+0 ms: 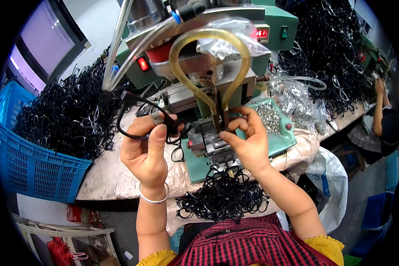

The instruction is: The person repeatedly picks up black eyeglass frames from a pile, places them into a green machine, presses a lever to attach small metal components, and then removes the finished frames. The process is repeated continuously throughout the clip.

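Just left of the green machine's fixture, up off the bench, a black glasses frame (168,120) hangs in the person's left hand (147,153). The thumb and curled fingers are closed on its middle part, and one rim loops out past the fingers on the left. The right hand (252,141) is well apart from that frame, over on the right side of the metal fixture (213,142). Its fingers are bent, thumb and fingertips brought close together at the fixture's edge; I can't tell from here whether anything small is pinched between them.

Above the fixture, a yellowish tube (175,55) makes a tall loop whose two ends come down beside the right fingertips. Behind it rises the green machine (279,27), with a crumpled clear bag (232,37) against its front. To the right of the right hand sits a green tray (284,144) of tiny shiny metal pieces. On the near side, between the two forearms, a tangled heap of black frames (226,195) lies close to the person's checked apron (235,241). Away to the left, a blue basket (44,170) brims with more frames; at the far right another big pile (328,53) stands on the bench (108,179), and beyond it a co-worker's hand (379,86) is busy.
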The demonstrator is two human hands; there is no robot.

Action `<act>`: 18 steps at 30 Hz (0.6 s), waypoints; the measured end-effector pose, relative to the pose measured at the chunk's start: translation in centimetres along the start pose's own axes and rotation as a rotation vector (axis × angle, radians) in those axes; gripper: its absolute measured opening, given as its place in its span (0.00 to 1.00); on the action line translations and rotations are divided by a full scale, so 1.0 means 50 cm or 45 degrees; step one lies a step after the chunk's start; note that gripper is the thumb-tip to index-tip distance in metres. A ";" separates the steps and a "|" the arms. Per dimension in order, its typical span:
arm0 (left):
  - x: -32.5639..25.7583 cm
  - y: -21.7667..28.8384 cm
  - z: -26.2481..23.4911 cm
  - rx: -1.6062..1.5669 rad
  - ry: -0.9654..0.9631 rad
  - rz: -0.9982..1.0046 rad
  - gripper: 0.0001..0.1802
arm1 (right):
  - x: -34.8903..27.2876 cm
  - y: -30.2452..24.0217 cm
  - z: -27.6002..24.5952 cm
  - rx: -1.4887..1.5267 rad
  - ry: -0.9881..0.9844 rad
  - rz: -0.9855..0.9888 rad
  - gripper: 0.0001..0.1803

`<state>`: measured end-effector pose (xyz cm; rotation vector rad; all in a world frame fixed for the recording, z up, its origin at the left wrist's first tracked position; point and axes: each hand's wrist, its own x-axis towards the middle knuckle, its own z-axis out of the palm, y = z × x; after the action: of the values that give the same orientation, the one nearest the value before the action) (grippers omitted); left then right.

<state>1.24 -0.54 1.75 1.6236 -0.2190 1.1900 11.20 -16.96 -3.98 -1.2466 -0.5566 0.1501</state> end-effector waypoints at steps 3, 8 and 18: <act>0.001 0.003 0.001 0.006 0.020 -0.021 0.08 | 0.004 0.009 0.001 -0.030 0.010 -0.035 0.29; -0.001 0.017 -0.003 0.006 -0.023 -0.036 0.06 | -0.007 -0.008 0.002 0.070 0.017 0.106 0.31; -0.107 -0.018 0.030 0.540 -0.821 0.374 0.13 | 0.034 0.009 -0.158 -0.263 0.188 -0.095 0.25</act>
<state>0.09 -3.52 -2.85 2.3889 -0.6670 0.9223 16.51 -22.91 -5.48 -1.4226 -0.4984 -0.0640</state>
